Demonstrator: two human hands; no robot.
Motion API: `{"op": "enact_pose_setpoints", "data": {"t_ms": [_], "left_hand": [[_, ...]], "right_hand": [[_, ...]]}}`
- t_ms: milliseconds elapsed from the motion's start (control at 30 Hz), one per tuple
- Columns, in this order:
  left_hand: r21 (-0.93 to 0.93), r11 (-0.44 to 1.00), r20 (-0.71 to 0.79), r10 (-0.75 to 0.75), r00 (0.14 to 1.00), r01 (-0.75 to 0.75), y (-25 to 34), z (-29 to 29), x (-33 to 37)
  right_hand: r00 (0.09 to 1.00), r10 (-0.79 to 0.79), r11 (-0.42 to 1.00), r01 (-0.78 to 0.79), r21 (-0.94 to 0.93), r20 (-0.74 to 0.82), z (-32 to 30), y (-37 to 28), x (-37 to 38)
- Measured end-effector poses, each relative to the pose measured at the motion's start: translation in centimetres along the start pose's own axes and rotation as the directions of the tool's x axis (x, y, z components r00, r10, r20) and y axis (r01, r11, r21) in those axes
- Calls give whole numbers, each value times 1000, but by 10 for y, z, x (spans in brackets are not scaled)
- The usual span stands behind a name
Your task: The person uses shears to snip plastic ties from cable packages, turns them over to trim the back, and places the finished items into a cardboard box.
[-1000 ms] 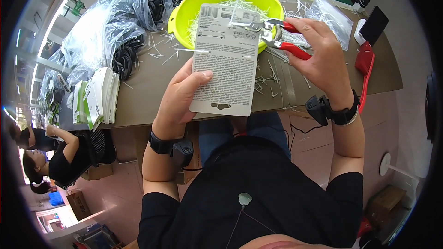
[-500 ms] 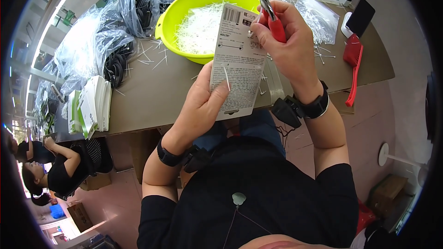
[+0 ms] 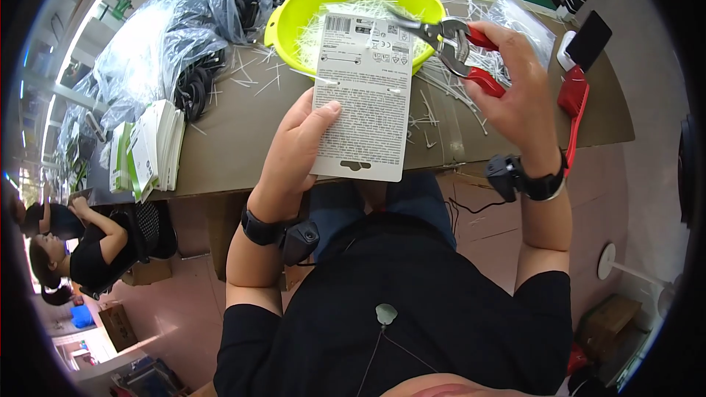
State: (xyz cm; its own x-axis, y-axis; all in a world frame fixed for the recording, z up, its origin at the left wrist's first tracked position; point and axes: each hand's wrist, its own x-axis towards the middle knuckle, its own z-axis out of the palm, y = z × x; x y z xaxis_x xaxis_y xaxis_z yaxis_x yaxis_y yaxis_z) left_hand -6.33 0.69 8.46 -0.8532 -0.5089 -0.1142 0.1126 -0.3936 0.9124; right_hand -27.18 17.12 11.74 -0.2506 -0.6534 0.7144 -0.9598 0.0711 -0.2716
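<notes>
My left hand (image 3: 294,136) grips a white printed packaging card (image 3: 364,114) by its left edge, the thumb lying on the printed face. The slotted end of the card points toward me. A thin white cable tie end (image 3: 303,73) juts from the card's left side. In my right hand (image 3: 518,92) is a pair of red-handled cutting pliers (image 3: 456,48), its handles spread and its jaws pointing left over the card's far right corner. Behind the card, a lime-green bowl (image 3: 276,33) holds a heap of white cable tie pieces (image 3: 360,7).
Bagged black cables (image 3: 195,88) and a stack of cards (image 3: 151,147) lie on the left. Loose ties, a clear bag (image 3: 533,22), a red-handled tool (image 3: 573,103) and a dark-screened device (image 3: 588,37) are on the right. A seated person (image 3: 95,257) is far left.
The pliers have come down and right, turned from pointing away to pointing left, and their handles have spread. The card has straightened and shifted left with my left hand.
</notes>
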Motion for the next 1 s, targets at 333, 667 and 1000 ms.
{"op": "enact_pose_setpoints", "data": {"t_ms": [333,667,1000], "left_hand": [[53,998,35,-16,999,14,-2,0,-4],[54,998,39,-17,999,15,-5,1,-2],[75,997,69,-8,998,2,-3,7,2]], "right_hand": [[986,-34,963,75,-257,160,5,8,-7],[960,180,982,-187,8,215,11,11,-10],[966,-118,979,152,-136,228,7,-12,-4]]}}
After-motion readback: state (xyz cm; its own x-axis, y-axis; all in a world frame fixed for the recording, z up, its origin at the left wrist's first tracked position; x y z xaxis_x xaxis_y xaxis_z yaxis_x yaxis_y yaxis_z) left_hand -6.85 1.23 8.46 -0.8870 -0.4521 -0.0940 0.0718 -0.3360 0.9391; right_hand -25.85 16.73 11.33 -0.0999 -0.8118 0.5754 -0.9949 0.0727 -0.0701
